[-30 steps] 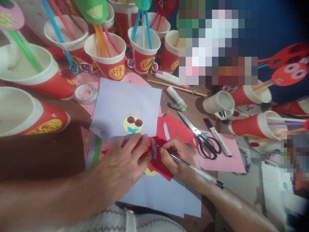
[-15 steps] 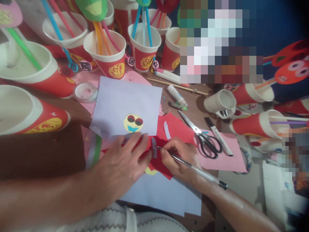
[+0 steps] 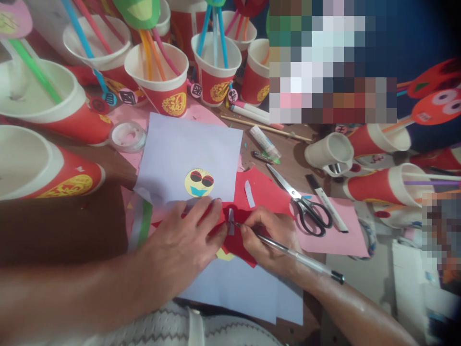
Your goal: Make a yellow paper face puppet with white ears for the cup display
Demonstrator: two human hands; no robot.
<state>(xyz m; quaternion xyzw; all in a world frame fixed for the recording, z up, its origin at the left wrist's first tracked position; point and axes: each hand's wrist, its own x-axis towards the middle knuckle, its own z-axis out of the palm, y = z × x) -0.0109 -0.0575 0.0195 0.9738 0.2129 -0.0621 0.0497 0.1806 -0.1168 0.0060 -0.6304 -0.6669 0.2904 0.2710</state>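
Observation:
My right hand (image 3: pixel 272 235) is closed around a ballpoint pen (image 3: pixel 293 253), its tip on a small pale paper strip (image 3: pixel 231 225). That strip lies on red paper (image 3: pixel 262 190). My left hand (image 3: pixel 192 230) rests flat on the papers, fingers stretched out, with fingertips at the strip's left edge. A second pale strip (image 3: pixel 249 193) lies on the red paper further up. Above my left fingers, a yellow paper face (image 3: pixel 199 183) with dark eyes and a blue mouth lies on a lavender sheet (image 3: pixel 190 144). More lavender sheets (image 3: pixel 248 293) lie below my hands.
Black-handled scissors (image 3: pixel 309 211) and a marker (image 3: pixel 326 202) lie on pink paper at the right. Behind are a glue stick (image 3: pixel 264 143), a wooden stick (image 3: pixel 266 129) and a white mug (image 3: pixel 328 154). Several red-and-white paper cups (image 3: pixel 158 91) with straws stand around the table.
The pen tip has shifted slightly down along the small strip, and my right hand with it. The strip's upper end looks narrower and a little turned. My left hand stays in place.

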